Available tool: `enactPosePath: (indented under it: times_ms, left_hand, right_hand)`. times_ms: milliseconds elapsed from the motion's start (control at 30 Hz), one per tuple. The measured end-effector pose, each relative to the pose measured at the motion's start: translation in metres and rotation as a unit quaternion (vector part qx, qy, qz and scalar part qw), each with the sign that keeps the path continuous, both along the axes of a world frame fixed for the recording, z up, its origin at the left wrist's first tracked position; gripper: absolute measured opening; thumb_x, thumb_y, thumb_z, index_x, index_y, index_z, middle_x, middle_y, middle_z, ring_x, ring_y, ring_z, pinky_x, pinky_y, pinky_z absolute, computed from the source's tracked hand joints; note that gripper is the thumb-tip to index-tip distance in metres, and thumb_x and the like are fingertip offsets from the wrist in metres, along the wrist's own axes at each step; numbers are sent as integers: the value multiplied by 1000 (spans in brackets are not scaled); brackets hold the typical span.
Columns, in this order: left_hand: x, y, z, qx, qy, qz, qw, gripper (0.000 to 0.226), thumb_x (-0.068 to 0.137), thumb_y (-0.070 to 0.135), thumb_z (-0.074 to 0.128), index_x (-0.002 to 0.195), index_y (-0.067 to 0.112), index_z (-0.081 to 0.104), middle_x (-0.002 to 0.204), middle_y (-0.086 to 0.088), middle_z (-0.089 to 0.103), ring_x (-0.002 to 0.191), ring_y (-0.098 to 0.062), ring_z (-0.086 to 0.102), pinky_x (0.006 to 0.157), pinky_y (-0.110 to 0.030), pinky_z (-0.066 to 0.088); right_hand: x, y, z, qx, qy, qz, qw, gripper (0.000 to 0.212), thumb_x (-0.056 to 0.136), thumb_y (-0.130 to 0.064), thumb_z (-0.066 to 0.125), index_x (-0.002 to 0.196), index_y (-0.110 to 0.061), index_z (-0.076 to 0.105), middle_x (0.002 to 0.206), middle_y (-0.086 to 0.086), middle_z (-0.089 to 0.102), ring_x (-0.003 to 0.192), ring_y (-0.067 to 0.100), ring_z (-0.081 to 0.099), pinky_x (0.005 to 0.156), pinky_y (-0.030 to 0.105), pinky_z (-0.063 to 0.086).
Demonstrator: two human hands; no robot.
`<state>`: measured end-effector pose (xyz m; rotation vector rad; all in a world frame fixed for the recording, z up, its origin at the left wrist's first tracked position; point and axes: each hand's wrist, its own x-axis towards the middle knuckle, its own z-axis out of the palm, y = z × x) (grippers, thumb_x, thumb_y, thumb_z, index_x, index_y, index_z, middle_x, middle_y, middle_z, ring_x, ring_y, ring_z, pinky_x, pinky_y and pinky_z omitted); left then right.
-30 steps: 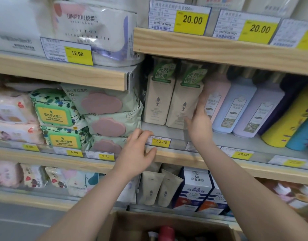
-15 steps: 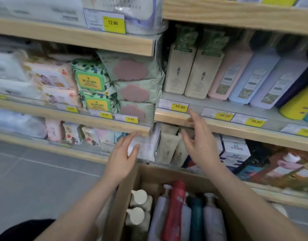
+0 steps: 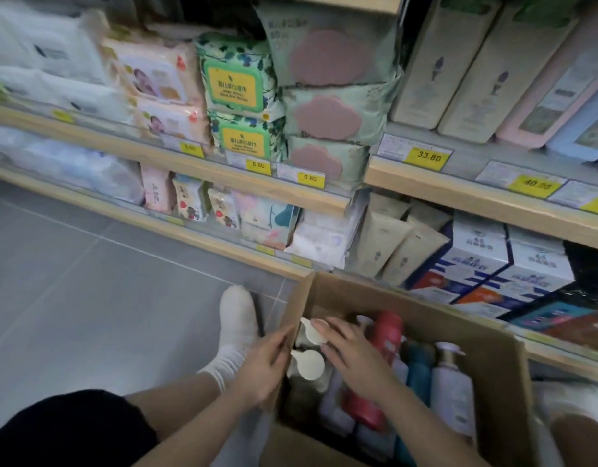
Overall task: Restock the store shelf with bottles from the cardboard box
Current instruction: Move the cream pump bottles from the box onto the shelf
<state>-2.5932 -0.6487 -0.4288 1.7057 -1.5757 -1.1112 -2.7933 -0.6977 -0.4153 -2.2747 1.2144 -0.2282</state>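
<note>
Now I have both hands down at the cardboard box [image 3: 473, 335], at six o'clock below the shelf [image 3: 459, 193]. My left hand [image 3: 267, 365] clasps the box's left wall, fingers curled over its edge. My right hand [image 3: 355, 352] lies spread, gripping nothing, fingertips touching the white pump-top bottle [image 3: 309, 326] at the box's eleven o'clock corner. I judge these full bottles heavy, rigid and slick; the pump heads may flex, so I'd grasp around the body below the neck.
</note>
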Motion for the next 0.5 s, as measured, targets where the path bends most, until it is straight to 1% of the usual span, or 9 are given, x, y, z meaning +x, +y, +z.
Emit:
enactPosePath:
  times_ms: [67,133,200,267,300,333,400,433,500]
  left_hand:
    - [3,-3,-2,10,5,-1,1000,41,93,5,48,132,17,51,131,-4,56,122,-15,51,108,-32,36]
    - [7,-4,-5,20,2,1,1000,41,94,6,48,131,22,51,128,-5,57,120,-15,53,107,-34,38]
    - [9,-4,-8,23,-7,1,1000,42,94,8,48,132,26,50,125,-5,59,117,-15,54,106,-32,38]
    - [10,-4,-9,28,-10,-4,1000,42,94,9,47,132,27,50,125,-4,59,117,-14,53,106,-31,37]
    - [10,-5,-9,31,-5,-5,999,42,94,9,47,132,26,51,127,-2,58,118,-13,53,106,-29,37]
    - [10,-5,-8,36,3,-5,999,42,94,8,47,132,25,52,127,-1,58,117,-11,53,106,-26,37]
    - [11,-9,-4,60,31,-2,998,41,94,4,46,130,23,53,126,-1,60,113,-6,56,100,-15,39]
    - [12,-12,-1,75,45,-2,996,40,94,3,46,129,21,54,125,-2,62,111,-4,58,95,-9,40]
    - [15,-20,5,94,53,-8,994,38,94,3,47,128,16,55,124,-3,63,107,-5,60,88,-4,40]
  right_hand:
    - [-1,-2,-6,0,20,-15,1000,45,98,-43,30,142,-47,19,147,-10,30,131,15,32,102,30,34]
    - [-1,-8,-6,14,18,-43,999,48,95,-50,33,141,-50,18,148,-11,28,132,16,31,99,34,39]
    - [3,-16,-4,42,0,-68,997,53,92,-52,42,141,-46,23,148,-10,29,132,16,32,99,38,42]
    - [9,-26,-4,65,-40,-83,994,55,89,-44,54,139,-36,34,145,-9,35,129,15,38,99,39,43]
    - [12,-30,-4,73,-66,-91,991,51,88,-37,59,135,-31,41,141,-8,41,125,15,44,98,38,44]
    - [15,-34,-4,75,-86,-99,988,46,86,-30,63,128,-27,46,134,-7,47,120,15,49,93,37,46]
    - [16,-38,-5,69,-103,-104,987,36,82,-22,68,115,-23,52,119,-7,55,107,17,57,84,40,50]
    - [16,-39,-4,65,-104,-106,987,34,81,-22,70,110,-23,52,113,-8,57,102,16,58,81,41,51]
    - [10,-39,-1,53,-108,-122,985,33,79,-24,72,105,-27,52,109,-12,58,99,12,58,78,39,51]
